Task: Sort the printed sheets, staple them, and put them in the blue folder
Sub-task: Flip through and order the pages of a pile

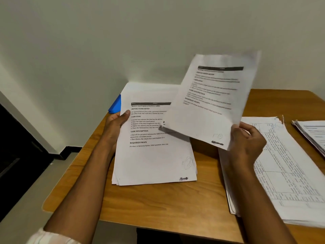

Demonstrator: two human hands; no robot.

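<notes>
One sheet (207,106) (blurred) pinched by right-hand fingers (246,128).

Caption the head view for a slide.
Left hand holds a paper stack; right hand lifts one sheet.

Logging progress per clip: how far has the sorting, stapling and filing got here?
Early, mid-sort. Looks done: two piles already lie on the table's right side. In hand: the left hand holds a stack while the right hand lifts a single sheet off it. Left: no stapler in view; the blue folder lies behind the stack, only its edge showing.
</notes>
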